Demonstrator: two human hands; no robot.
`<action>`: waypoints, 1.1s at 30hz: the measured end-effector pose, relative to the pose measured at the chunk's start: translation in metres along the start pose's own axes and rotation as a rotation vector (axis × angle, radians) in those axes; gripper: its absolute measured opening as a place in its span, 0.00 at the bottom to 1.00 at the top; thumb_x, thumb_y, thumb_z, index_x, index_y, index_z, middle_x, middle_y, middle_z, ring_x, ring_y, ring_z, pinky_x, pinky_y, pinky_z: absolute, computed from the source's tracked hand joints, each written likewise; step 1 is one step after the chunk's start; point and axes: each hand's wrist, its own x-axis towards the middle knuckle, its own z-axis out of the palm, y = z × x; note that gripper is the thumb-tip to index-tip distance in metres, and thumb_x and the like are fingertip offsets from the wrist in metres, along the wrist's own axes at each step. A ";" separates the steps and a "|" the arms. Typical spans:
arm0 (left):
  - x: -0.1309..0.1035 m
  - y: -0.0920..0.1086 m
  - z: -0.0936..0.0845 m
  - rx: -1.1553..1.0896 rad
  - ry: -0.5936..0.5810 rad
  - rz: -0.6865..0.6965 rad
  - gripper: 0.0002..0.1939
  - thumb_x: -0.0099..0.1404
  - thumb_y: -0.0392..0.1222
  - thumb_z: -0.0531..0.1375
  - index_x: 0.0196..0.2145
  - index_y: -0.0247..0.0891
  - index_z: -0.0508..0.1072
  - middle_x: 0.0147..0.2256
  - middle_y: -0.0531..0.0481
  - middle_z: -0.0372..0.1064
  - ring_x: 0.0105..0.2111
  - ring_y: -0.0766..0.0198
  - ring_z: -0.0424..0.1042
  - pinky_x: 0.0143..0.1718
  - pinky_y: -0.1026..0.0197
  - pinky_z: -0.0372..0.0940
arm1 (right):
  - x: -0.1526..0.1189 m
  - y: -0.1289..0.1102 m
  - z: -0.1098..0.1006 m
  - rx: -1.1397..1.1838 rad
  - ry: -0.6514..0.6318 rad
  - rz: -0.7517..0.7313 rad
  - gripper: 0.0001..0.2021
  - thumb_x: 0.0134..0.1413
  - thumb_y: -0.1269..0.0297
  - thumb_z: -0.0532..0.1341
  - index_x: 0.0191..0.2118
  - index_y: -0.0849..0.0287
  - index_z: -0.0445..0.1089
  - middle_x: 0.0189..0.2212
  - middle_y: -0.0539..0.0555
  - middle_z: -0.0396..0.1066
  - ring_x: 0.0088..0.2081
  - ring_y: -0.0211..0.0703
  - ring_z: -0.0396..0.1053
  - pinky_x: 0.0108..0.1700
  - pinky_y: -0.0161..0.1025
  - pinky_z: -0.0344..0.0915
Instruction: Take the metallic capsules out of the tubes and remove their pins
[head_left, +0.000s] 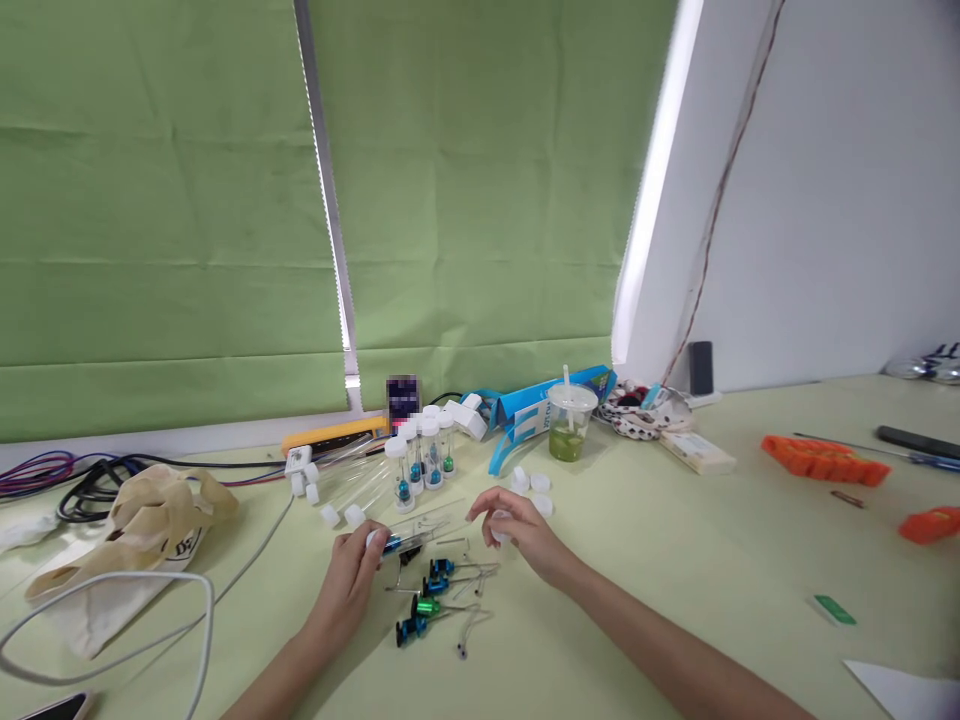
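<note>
My left hand [351, 568] is closed around the capped end of a clear tube [429, 533], which lies nearly level and points right. A blue metal part with a thin rod shows inside it. My right hand [525, 532] hovers just right of the tube's far end, its curled fingers holding a white cap [500, 527]. Below the hands, several blue metal parts [435, 585] and a green one [425, 607] with thin rods and wires lie on the table. Behind them stand several capped tubes [432, 455] with similar parts inside.
Bare clear tubes [358, 478] lie left of the standing ones. Loose white caps [541, 483] sit beyond my right hand. A lidded cup [570, 425] of green drink stands near a blue box [529, 408]. A cloth bag [150, 540] and grey cable [208, 610] occupy the left; orange holders [825, 460], the right.
</note>
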 end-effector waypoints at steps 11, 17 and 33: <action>-0.002 0.015 -0.001 0.016 -0.058 0.023 0.19 0.65 0.50 0.42 0.33 0.40 0.69 0.29 0.47 0.67 0.31 0.60 0.64 0.35 0.60 0.61 | -0.005 -0.004 0.006 -0.312 -0.177 0.018 0.22 0.45 0.70 0.58 0.50 0.53 0.66 0.31 0.49 0.60 0.25 0.29 0.56 0.25 0.26 0.54; -0.006 0.019 0.001 0.036 -0.066 0.065 0.15 0.64 0.50 0.46 0.34 0.41 0.69 0.33 0.48 0.69 0.36 0.57 0.64 0.39 0.57 0.61 | -0.006 -0.006 0.010 -0.277 -0.313 0.061 0.21 0.47 0.60 0.61 0.50 0.51 0.66 0.37 0.50 0.65 0.32 0.34 0.63 0.28 0.27 0.57; -0.006 0.025 -0.002 0.063 -0.108 0.065 0.17 0.65 0.50 0.44 0.34 0.40 0.69 0.32 0.49 0.68 0.34 0.60 0.63 0.38 0.59 0.60 | -0.003 0.006 0.011 -0.267 -0.310 0.076 0.17 0.47 0.55 0.61 0.42 0.58 0.71 0.39 0.53 0.70 0.37 0.40 0.66 0.31 0.30 0.59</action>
